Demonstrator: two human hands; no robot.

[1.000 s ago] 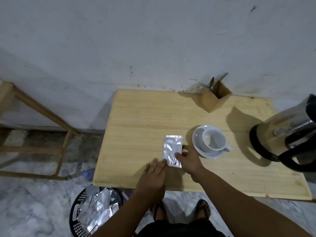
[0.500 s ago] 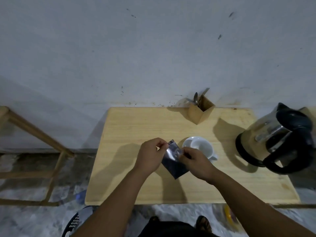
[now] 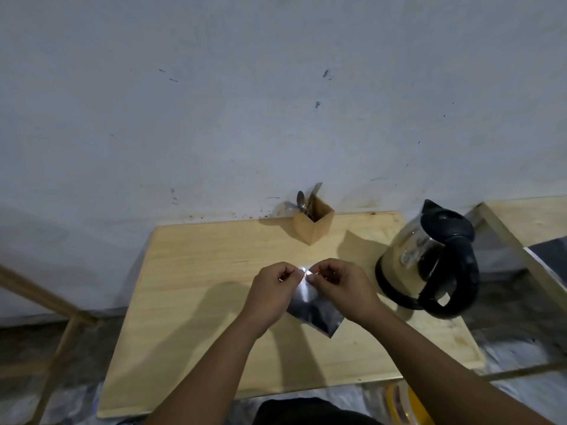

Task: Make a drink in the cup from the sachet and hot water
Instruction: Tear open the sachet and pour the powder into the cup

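Behind everything stood a scuffed grey-white plaster wall (image 3: 245, 118), with a pale rectangular wooden tabletop (image 3: 190, 286) pushed against it. Off to the far left showed the slanted rails of a light wooden frame (image 3: 46, 305). Over the table's middle hovered the left hand (image 3: 271, 291), curled closed with thumb and forefinger pinched on the top edge of the silver foil sachet (image 3: 310, 311). Held clear of the wood, that sachet, raised between both hands. Hung as a diamond: long axis running from the pinched upper corner, near the wall side, down and slightly rightward to a free lower corner aimed at the near table edge. Mirrored just beside it was the right hand (image 3: 340, 285), likewise closed, fingertips nipping the same top edge, the two pinches almost touching. Judged as the tearing step, not yet finished, no split visible. To do it well: keep the pinches close together at the seam, pull one hand toward the body and the other away, shear rather than stretch, and hold the mouth up so powder stays low in the pouch. Farther back sat a square wooden cutlery holder (image 3: 313, 223) with a spoon and fork. At right rested a steel electric kettle with black handle and lid (image 3: 429, 259). Could not find the cup; presumably hidden behind the hands.
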